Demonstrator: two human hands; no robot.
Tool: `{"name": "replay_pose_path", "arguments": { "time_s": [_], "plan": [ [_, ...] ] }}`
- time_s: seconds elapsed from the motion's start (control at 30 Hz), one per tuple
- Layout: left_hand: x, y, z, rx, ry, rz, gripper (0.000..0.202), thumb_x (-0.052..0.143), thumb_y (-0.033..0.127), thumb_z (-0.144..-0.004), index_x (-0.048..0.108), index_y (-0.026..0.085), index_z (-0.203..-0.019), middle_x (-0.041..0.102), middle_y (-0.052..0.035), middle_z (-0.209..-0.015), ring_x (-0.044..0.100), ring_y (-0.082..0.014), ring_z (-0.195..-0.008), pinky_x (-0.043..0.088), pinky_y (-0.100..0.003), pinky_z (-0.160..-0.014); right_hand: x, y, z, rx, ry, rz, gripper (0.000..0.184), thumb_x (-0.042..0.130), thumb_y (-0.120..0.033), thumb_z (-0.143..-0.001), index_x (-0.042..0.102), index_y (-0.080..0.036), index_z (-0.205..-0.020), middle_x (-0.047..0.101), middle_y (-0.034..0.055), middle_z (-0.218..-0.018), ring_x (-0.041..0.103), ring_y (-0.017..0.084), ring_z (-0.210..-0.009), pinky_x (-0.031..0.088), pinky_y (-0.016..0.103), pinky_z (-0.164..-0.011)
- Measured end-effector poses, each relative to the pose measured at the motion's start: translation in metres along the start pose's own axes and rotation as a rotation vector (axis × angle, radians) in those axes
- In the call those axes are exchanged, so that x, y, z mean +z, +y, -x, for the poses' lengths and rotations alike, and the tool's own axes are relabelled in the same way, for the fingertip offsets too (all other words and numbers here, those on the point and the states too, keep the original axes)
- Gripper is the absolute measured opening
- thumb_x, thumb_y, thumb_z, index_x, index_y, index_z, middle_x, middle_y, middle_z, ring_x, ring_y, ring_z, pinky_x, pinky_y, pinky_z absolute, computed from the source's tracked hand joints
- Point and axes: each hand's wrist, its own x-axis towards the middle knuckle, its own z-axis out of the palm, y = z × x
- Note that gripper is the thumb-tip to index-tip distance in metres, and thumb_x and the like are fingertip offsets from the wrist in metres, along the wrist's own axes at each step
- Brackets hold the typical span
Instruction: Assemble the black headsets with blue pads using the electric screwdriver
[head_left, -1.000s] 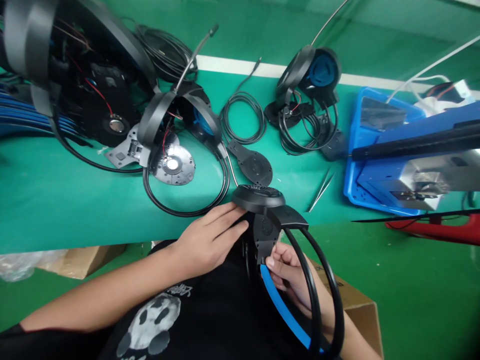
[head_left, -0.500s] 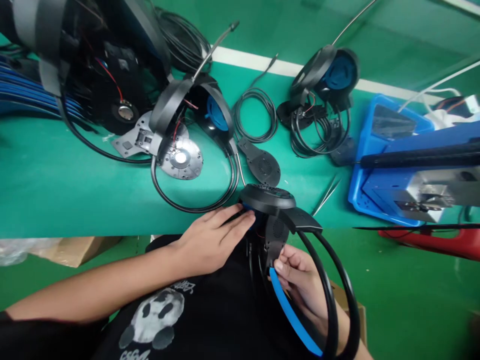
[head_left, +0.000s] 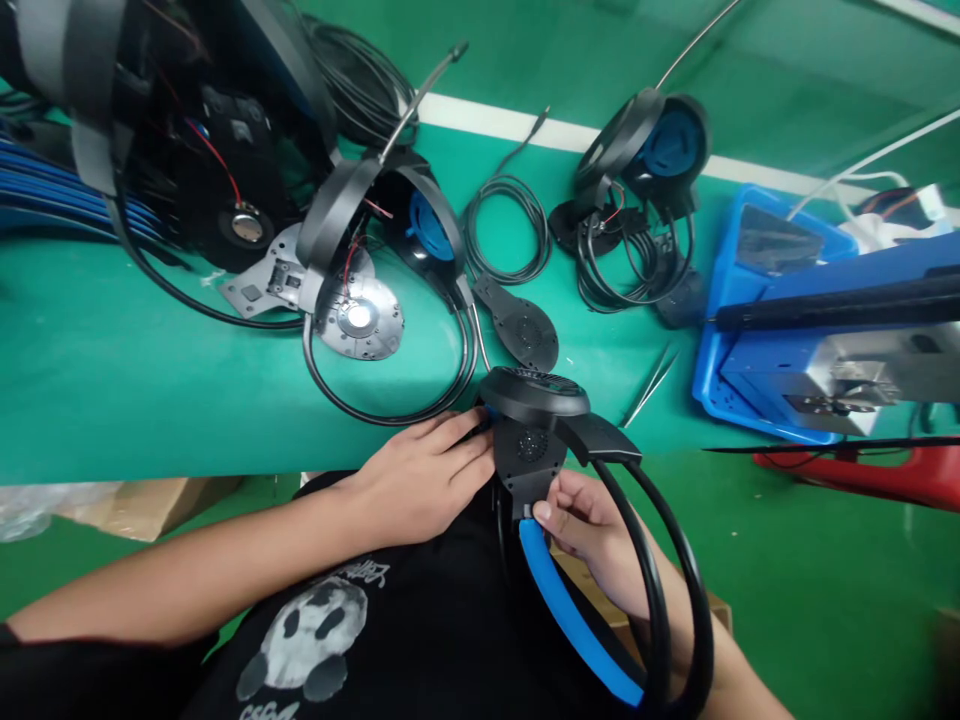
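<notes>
A black headset [head_left: 536, 398] with twin headband rods is held over the bench's front edge, above my lap. My left hand [head_left: 431, 480] is closed at its ear cup, the fingertips partly hidden under the cup. Between thumb and fingers, my right hand [head_left: 592, 525] pinches the end of the blue headband strip [head_left: 574, 620], where it meets a black plate with a round grille [head_left: 531, 465]. That plate hangs just below the ear cup. On the bench beyond lies a loose black ear-cup cover [head_left: 525, 330].
Other part-built headsets stand on the green bench [head_left: 150, 400], one at the left [head_left: 375, 220] and one at the back right [head_left: 637, 160]. Tweezers [head_left: 651, 385] lie near a blue tray [head_left: 709, 390] with a blue tool across it. A coiled cable [head_left: 508, 230] sits mid-bench.
The grille plate and blue strip have swung left and turned to face me, along with my right hand. My left fingers have drawn back slightly to the left.
</notes>
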Motion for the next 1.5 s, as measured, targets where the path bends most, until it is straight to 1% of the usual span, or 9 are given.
{"name": "replay_pose_path", "arguments": {
  "time_s": [0.17, 0.3, 0.47, 0.6, 0.73, 0.97, 1.17, 1.37, 1.5],
  "plan": [
    [-0.002, -0.005, 0.003, 0.066, 0.015, -0.031, 0.026, 0.057, 0.016, -0.100, 0.071, 0.013, -0.121, 0.075, -0.0138, -0.131, 0.061, -0.0319, -0.137, 0.056, -0.045, -0.109, 0.001, -0.019, -0.006, 0.036, -0.022, 0.104, 0.038, 0.071, -0.046, -0.083, 0.045, -0.022, -0.069, 0.036, -0.0079, -0.061, 0.026, 0.008, -0.056, 0.025, 0.027, -0.055],
    [-0.005, -0.012, 0.011, 0.133, 0.118, 0.030, 0.026, 0.056, 0.012, -0.099, 0.067, 0.008, -0.122, 0.073, -0.0195, -0.133, 0.061, -0.0332, -0.139, 0.059, -0.046, -0.109, 0.004, -0.027, -0.008, 0.061, -0.027, 0.101, 0.032, 0.070, -0.043, -0.078, 0.047, -0.022, -0.069, 0.033, -0.0101, -0.056, 0.023, 0.007, -0.052, 0.024, 0.027, -0.053],
    [-0.003, -0.009, 0.008, -0.067, 0.265, 0.099, 0.043, 0.054, 0.002, -0.097, 0.055, 0.008, -0.139, 0.071, -0.0191, -0.136, 0.065, -0.0271, -0.135, 0.061, -0.042, -0.110, 0.006, -0.029, -0.008, 0.073, -0.033, 0.123, 0.029, 0.067, -0.038, -0.078, 0.046, -0.022, -0.067, 0.035, -0.0097, -0.054, 0.025, 0.007, -0.051, 0.025, 0.026, -0.052],
    [-0.005, -0.002, -0.008, -0.191, 0.260, 0.085, 0.049, 0.053, 0.004, -0.099, 0.047, 0.006, -0.147, 0.070, -0.0221, -0.136, 0.068, -0.0305, -0.129, 0.061, -0.046, -0.107, 0.007, -0.031, -0.007, 0.078, -0.021, 0.166, 0.029, 0.067, -0.040, -0.079, 0.048, -0.022, -0.066, 0.037, -0.0085, -0.055, 0.027, 0.007, -0.051, 0.024, 0.026, -0.052],
    [-0.009, -0.003, -0.017, -0.211, 0.227, 0.129, 0.053, 0.053, 0.009, -0.102, 0.040, 0.003, -0.152, 0.068, -0.0270, -0.136, 0.070, -0.0330, -0.118, 0.063, -0.049, -0.096, 0.006, -0.031, -0.008, 0.109, -0.016, 0.182, 0.029, 0.065, -0.044, -0.081, 0.052, -0.021, -0.068, 0.042, -0.0078, -0.055, 0.028, 0.007, -0.049, 0.024, 0.027, -0.050],
    [-0.007, -0.008, -0.015, -0.241, 0.227, 0.210, 0.058, 0.053, 0.008, -0.102, 0.036, 0.011, -0.157, 0.075, -0.0158, -0.118, 0.069, -0.0248, -0.101, 0.062, -0.042, -0.090, 0.005, -0.039, -0.014, 0.084, -0.030, 0.308, 0.037, 0.065, -0.052, -0.082, 0.058, -0.021, -0.064, 0.041, -0.0065, -0.047, 0.033, 0.008, -0.045, 0.027, 0.027, -0.050],
    [-0.003, -0.010, -0.017, -0.235, 0.286, 0.219, 0.062, 0.054, 0.006, -0.102, 0.034, 0.017, -0.160, 0.075, -0.0131, -0.120, 0.069, -0.0227, -0.100, 0.062, -0.039, -0.087, 0.000, -0.041, -0.019, 0.010, -0.034, 0.437, 0.030, 0.063, -0.037, -0.086, 0.062, -0.020, -0.062, 0.063, 0.0008, -0.058, 0.049, 0.012, -0.054, 0.037, 0.028, -0.056],
    [-0.005, -0.012, -0.017, -0.235, 0.284, 0.203, 0.048, 0.053, 0.006, -0.102, 0.045, 0.012, -0.149, 0.075, -0.0132, -0.115, 0.069, -0.0219, -0.096, 0.062, -0.037, -0.084, -0.002, -0.038, -0.022, -0.024, 0.007, 0.604, 0.034, 0.061, -0.039, -0.090, 0.057, -0.022, -0.062, 0.052, -0.0034, -0.052, 0.041, 0.011, -0.049, 0.031, 0.029, -0.054],
    [-0.006, -0.012, -0.018, -0.244, 0.264, 0.209, 0.040, 0.054, 0.005, -0.101, 0.051, 0.010, -0.141, 0.075, -0.0142, -0.113, 0.067, -0.0212, -0.091, 0.063, -0.036, -0.080, 0.003, -0.037, -0.020, -0.019, 0.066, 0.731, 0.032, 0.060, -0.044, -0.093, 0.057, -0.023, -0.069, 0.054, -0.0031, -0.057, 0.045, 0.013, -0.053, 0.032, 0.030, -0.059]
  ]
}}
